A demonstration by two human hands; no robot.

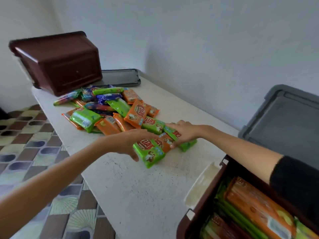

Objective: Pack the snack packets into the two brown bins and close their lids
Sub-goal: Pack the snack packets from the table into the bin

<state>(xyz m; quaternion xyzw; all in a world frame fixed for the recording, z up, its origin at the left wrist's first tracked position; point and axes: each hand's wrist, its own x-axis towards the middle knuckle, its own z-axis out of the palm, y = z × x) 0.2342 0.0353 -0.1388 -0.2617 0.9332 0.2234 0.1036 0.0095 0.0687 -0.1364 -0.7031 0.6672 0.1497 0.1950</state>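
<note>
My left hand [127, 144] lies with straight fingers against the near green snack packet [149, 153]; my right hand [183, 132] rests flat, fingers spread, on the packets just right of it; the packet pile [110, 111] lies farther off on the white table [131, 195]; one brown bin [205, 214], holding packets, stands near right.

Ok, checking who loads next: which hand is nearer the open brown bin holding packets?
Right. The right hand rests on packets just beyond the open brown bin's corner; the left hand is further left, touching the front green packet.
</note>
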